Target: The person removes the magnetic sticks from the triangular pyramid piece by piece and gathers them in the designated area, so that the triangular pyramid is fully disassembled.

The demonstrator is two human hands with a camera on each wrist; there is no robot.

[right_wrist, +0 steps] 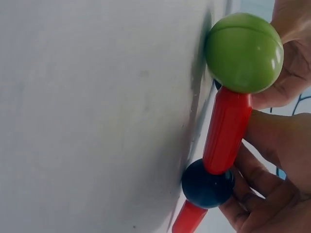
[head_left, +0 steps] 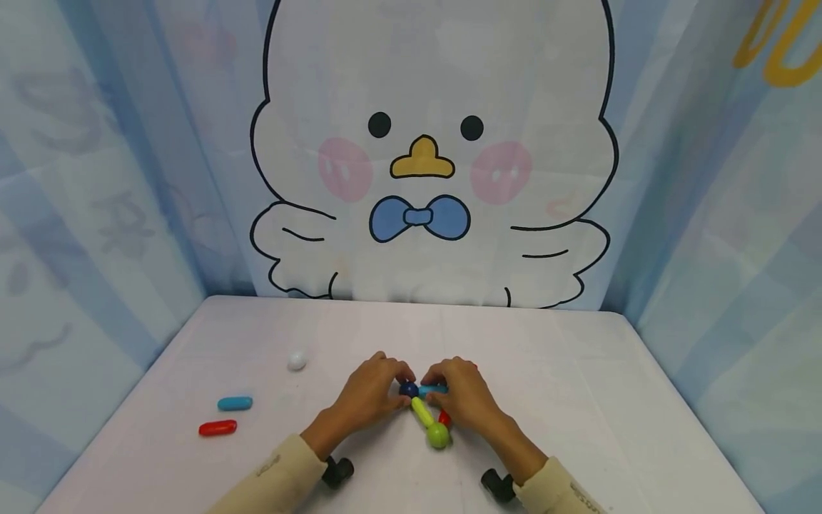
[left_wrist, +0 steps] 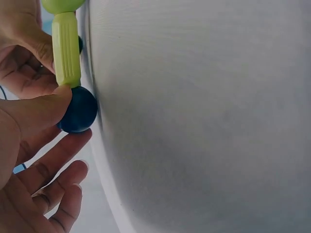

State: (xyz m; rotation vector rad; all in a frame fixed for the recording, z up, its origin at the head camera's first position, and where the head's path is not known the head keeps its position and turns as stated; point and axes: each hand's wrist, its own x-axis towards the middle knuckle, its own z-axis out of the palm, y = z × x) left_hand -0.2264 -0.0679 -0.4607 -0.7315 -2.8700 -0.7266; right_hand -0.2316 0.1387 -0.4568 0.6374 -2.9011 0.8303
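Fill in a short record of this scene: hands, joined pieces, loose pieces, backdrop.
Left hand: pinches dark blue ball
Right hand: grips blue rod next to that ball
Joined pieces: lime rod linking that ball to green ball; red rod attached to green ball
Loose pieces: white ball, loose blue rod, loose red rod, on the table's left side
Backdrop: cartoon bird with blue bow tie

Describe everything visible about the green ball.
The green ball is round, smooth and glossy, perhaps plastic, with a thin seam line. It appears to rest on the pale table, at the assembly's end nearest the person, where a yellow-green rod and a red rod meet it at an angle.
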